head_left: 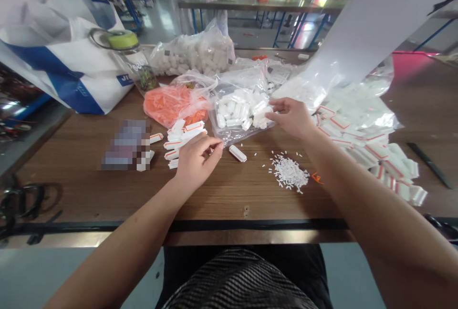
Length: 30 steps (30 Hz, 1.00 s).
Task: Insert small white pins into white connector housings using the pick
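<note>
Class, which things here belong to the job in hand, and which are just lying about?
Probably the job: bagged white pieces at the right hand; loose white piece near the left hand; tiny white pegs; bagged orange parts.

Probably just lying about: bottle; shopping bag; black stick.

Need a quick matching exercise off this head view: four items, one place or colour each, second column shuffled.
Column 1
1. Right hand
2. Left hand
3. Heap of tiny white bits
4. Bottle

Column 2
A. Topped with a green lid
B. Fingers at the white parts in the clear bag
C. Loose on the brown tabletop, left of the right forearm
D. Beside the orange-lined white pieces left of centre

Pairs: 1-B, 2-D, 3-C, 4-A
</note>
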Available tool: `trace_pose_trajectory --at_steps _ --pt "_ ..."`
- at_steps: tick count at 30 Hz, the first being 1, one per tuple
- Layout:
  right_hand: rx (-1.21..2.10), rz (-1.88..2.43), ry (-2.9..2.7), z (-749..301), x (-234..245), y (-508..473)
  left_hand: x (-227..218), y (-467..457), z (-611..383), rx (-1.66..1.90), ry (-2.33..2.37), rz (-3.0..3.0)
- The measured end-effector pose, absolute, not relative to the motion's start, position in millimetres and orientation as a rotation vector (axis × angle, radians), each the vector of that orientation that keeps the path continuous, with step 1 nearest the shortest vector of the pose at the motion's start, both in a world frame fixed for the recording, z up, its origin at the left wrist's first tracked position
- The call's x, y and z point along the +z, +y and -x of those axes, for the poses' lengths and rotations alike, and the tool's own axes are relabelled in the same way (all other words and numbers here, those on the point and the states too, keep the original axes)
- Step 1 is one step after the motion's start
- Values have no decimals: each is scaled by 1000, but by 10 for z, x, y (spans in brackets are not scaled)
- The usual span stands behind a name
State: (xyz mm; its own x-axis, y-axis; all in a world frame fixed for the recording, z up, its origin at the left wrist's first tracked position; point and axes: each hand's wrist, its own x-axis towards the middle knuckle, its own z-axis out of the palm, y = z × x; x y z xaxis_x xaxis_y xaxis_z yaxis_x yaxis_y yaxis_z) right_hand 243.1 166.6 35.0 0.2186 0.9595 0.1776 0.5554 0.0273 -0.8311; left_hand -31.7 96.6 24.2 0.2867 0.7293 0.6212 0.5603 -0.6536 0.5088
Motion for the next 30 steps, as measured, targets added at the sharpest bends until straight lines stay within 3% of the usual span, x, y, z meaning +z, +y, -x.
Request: trace_pose_trajectory --at_steps 6,10,14,19,21,30 --pt "1148 1362 -1270 -2413 386 939 183 828 184 1210 1013 -2132" --pt "1216 1265 -1291 -2216 325 459 134 739 93 1013 966 -1841" --pt "984 1267 -1540 -2039 289 123 114 721 64 901 916 -1744" --pt "81 1400 -2163 -1820 124 -75 116 744 93 964 1073 -2026" --pt "-86 1392 -2291 -1731 46 -106 104 794 125 1008 1192 -2190" --pt "305 1394 -2079 -1882 209 -23 69 1061 123 617 1149 -2774"
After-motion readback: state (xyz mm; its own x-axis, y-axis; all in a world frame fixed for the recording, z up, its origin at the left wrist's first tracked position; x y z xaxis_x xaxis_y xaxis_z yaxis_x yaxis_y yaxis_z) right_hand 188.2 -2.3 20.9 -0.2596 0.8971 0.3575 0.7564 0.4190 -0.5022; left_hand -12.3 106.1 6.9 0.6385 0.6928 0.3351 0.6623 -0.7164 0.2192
